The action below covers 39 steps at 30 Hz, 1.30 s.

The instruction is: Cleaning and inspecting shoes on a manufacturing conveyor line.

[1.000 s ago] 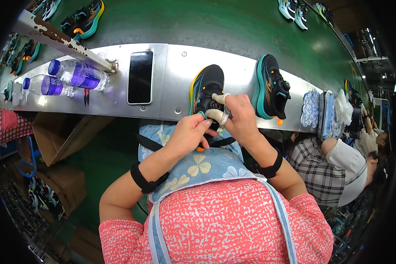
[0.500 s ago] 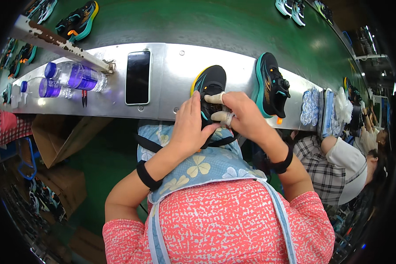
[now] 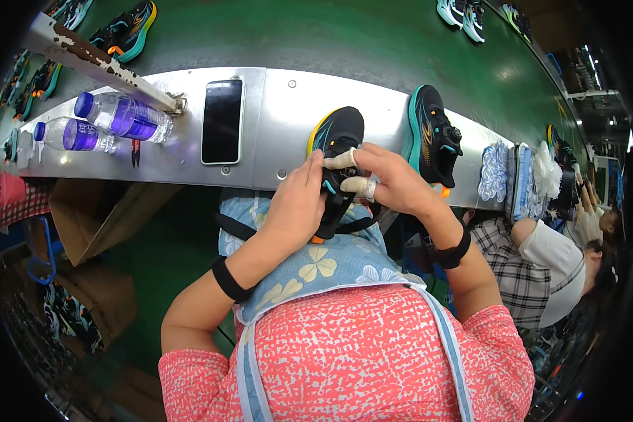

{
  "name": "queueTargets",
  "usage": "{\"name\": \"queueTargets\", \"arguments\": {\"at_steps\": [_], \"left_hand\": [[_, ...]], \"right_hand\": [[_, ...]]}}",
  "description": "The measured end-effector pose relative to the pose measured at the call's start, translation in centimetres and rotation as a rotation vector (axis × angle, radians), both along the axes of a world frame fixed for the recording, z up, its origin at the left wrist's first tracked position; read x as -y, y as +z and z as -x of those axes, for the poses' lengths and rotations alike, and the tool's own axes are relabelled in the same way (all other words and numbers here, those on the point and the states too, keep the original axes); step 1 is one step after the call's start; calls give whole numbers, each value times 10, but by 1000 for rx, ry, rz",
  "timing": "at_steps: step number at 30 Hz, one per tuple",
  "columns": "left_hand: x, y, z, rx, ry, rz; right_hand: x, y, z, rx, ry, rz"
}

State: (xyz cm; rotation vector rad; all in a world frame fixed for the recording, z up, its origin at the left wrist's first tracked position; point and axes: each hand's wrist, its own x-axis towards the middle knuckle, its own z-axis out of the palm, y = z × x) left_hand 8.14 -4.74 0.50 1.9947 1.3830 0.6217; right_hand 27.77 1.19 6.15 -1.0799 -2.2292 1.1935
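Note:
A black sneaker (image 3: 346, 129) with a yellow and teal sole edge lies toe-away at the metal ledge's near edge, its heel against my apron. My left hand (image 3: 293, 206) wraps its left side, fingers pressed together, with the thumb side hidden. From the right, my right hand (image 3: 395, 181) pinches at the lacing area; two of its fingers wear pale finger covers. What lies between those fingertips is hidden. Just right of them stands a matching sneaker (image 3: 432, 137) with a teal sole, a round dial and an orange heel tab, touched by neither hand.
On the metal ledge (image 3: 281, 133) lie a phone (image 3: 222, 121) and two water bottles (image 3: 135, 119), near a chipped white post (image 3: 105, 65). Stacked clear plastic pieces (image 3: 494, 172) sit at right. Beyond, a green belt (image 3: 316, 42) carries more sneakers. Another person (image 3: 541, 271) sits at right.
My left hand has drawn slightly back and its thumb has left the shoe's opening, baring more of the heel. My right fingers stay at the lacing.

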Motion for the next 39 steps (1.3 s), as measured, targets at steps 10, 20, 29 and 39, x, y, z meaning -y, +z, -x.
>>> {"name": "queueTargets", "arguments": {"at_steps": [10, 20, 29, 39], "left_hand": [[-11, 12, 8, 71, -69, 113], [-8, -2, -23, 72, 45, 21], [-15, 0, -7, 148, -26, 57], [-24, -14, -22, 142, 17, 29]], "right_hand": [[6, -16, -3, -111, -58, -72], [25, -22, 9, 34, -218, -248], [9, -6, -11, -64, -179, 72], [-5, -15, 10, 164, 4, -118]]}}
